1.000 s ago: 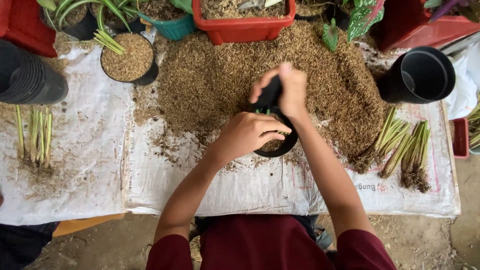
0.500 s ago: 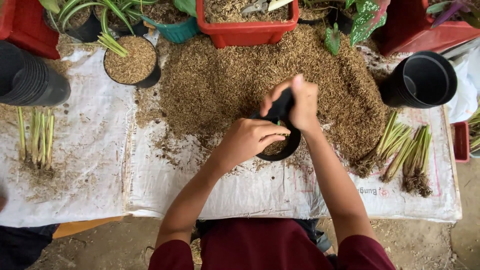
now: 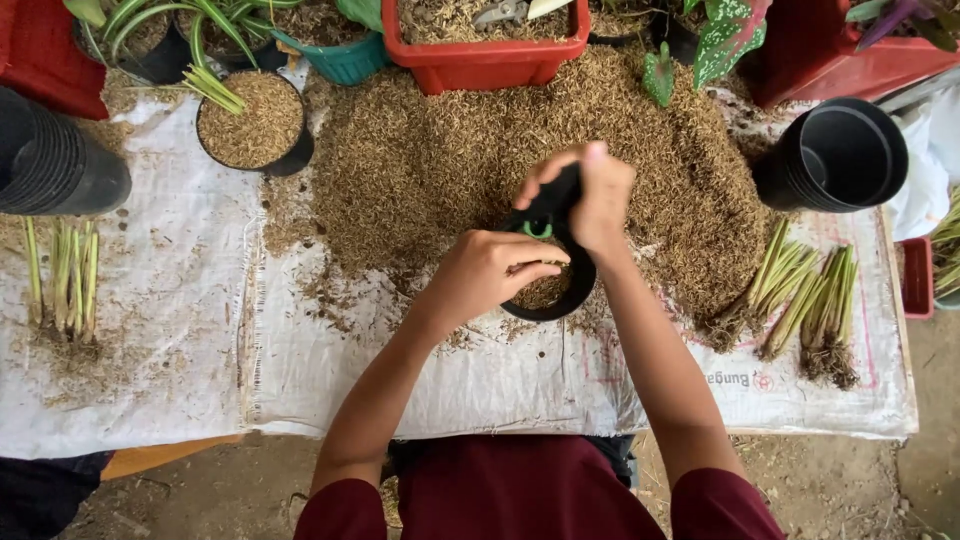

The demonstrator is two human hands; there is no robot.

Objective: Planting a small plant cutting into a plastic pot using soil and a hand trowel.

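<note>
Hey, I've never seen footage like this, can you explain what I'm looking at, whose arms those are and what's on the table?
The view comes from a camera worn on a person's head, looking down, so the two bare arms belong to that person. The left hand rests on the rim of a small black pot partly filled with brown husk. The right hand grips its far side, where a green shoot shows. The pot sits at the edge of a big husk pile spread over white sacks. Around it lie bare-rooted plant cuttings, stacked empty black pots, a filled pot and a red planter.
</note>
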